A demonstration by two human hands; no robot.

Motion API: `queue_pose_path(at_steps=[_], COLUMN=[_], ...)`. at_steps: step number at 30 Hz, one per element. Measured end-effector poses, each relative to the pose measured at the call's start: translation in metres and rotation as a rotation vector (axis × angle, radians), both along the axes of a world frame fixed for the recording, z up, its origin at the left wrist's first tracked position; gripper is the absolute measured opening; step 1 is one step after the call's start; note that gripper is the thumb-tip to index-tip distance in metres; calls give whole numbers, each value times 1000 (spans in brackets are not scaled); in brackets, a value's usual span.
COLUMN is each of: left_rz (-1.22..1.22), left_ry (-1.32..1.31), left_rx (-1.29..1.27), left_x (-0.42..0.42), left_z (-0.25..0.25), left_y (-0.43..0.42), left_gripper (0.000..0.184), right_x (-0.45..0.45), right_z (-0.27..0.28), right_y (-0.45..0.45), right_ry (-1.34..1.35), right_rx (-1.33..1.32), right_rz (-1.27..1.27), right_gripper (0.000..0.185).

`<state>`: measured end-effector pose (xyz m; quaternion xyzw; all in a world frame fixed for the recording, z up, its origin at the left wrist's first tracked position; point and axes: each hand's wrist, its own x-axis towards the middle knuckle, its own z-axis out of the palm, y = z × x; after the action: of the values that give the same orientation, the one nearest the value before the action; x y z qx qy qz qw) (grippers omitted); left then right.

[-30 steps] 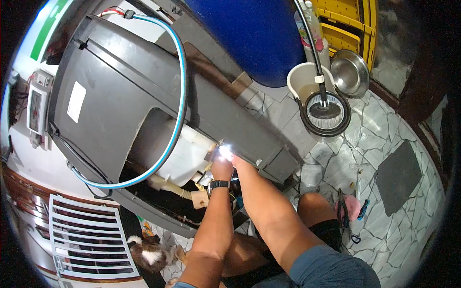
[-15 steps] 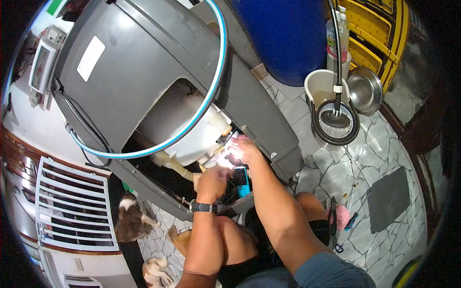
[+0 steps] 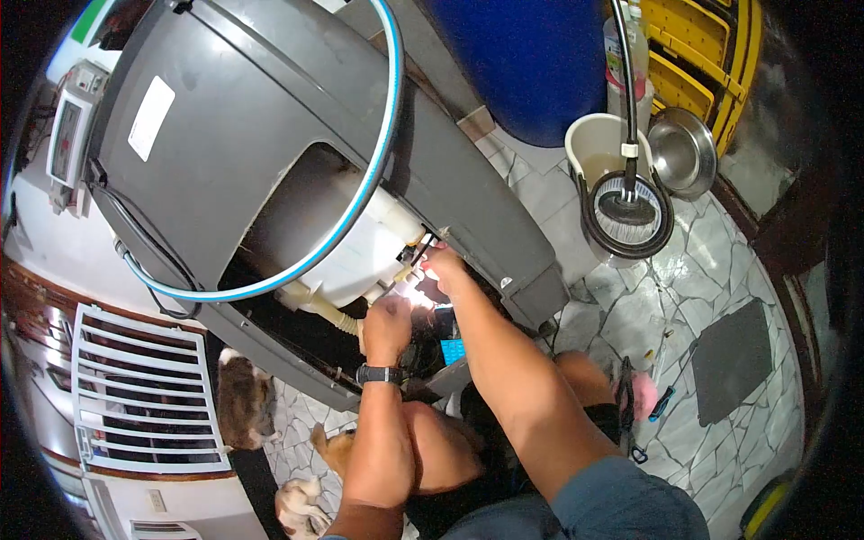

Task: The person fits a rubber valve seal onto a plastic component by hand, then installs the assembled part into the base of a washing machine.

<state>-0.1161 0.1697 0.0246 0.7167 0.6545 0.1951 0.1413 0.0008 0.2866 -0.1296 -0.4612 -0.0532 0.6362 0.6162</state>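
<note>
A large gray machine (image 3: 261,135), its casing smooth and marked with a white label (image 3: 151,119), exposes a pale tub (image 3: 346,265) and a ribbed hose (image 3: 333,313) through a broad opening. A person's left hand (image 3: 387,324) and right hand (image 3: 443,267) work at that opening, fingers bent around a bright glare (whether they grip anything, one cannot tell). A blue-striped hose (image 3: 393,90) loops over the machine, which stands on a marble-patterned tile floor (image 3: 621,315). Right of the machine are a blue drum (image 3: 522,72), a bucket (image 3: 580,144), a metal basin (image 3: 679,153) and, farther off, a dark mat (image 3: 733,362); a white slatted panel (image 3: 148,387) stands to its lower left, near a furry animal (image 3: 243,405).
</note>
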Motion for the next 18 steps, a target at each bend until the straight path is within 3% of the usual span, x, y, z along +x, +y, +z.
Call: queue_pose_path(at_steps=[5,7,8,10,14,18], left_rz=[9,12,5,2,110,253], left_ry=[70,60,48,35,-321,-123], left_rx=[-31,-56,-53,-56,-114,94], left_x=[7,6,4,-8,-42,-29], left_z=[5,4,2,-9,-17,20], left_y=[0,0,2,6,17,2], left_gripper=[30,30,29,28,27,39], right_x=[6,16,33,40,30,29], right_z=[24,51,95,107,65,73], right_y=[-11,-32,-59,-69,-44,-46], right_ry=[-34,-53,-23,7,48,-141], right_rx=[-19,-87,-93,-104,6,-12], right_rz=[79,98,196,298,359,421], right_gripper=[20,21,22,23,28,36])
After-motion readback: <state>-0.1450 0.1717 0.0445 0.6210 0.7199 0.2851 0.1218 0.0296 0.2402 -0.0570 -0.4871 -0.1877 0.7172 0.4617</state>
